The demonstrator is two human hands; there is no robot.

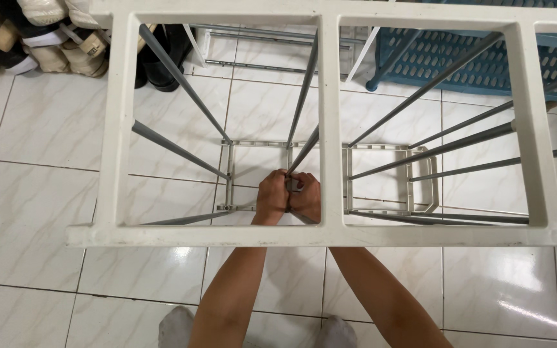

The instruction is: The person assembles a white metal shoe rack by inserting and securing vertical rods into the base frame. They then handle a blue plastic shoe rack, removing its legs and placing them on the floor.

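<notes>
I look straight down through a white plastic rack frame (327, 122) whose grey metal poles (176, 76) run down to a lower white frame (228, 174) on the floor. Both my arms reach down under the top frame. My left hand (271, 196) and my right hand (307, 197) are clasped side by side around the foot of one grey pole (303, 152) where it meets the lower frame. Its joint is hidden by my fingers.
White glossy floor tiles (40, 212) lie all around. Several shoes (40, 35) are piled at the top left, with black shoes (162, 61) beside them. A blue perforated plastic shelf (478, 61) lies at the top right. My socked feet (176, 325) show at the bottom.
</notes>
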